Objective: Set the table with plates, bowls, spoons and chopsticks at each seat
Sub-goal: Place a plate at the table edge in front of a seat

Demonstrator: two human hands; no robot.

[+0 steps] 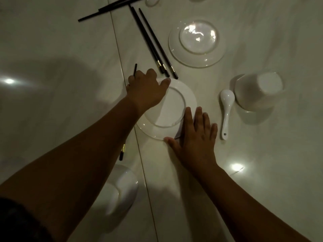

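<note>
I read the left hand (146,89) as curled over the far-left rim of the plate (174,102), thumb lying on the rim and fingers bent down past the edge, so it grips the plate there. The right hand (194,135) lies flat on the near-right rim with straight, spread fingers, its thumb touching the near edge; it presses rather than grips. The plate sits bottom-up on the white table (52,49), between my two hands. A lone chopstick (122,151) runs along the plate's left side under the left hand and forearm; its tip pokes out beyond the knuckles, and I cannot tell whether the fingers hold it. Just beyond the plate lie black chopsticks (152,42), their gold-banded ends close to the thumb. Beyond and to the right of the plate rests a second plate (196,43), also bottom-up. To the plate's right lies a white spoon (226,109), and just past it an upturned bowl (258,89). Nearer than the plate, partly under my left forearm, sits another bowl (120,187).
</note>
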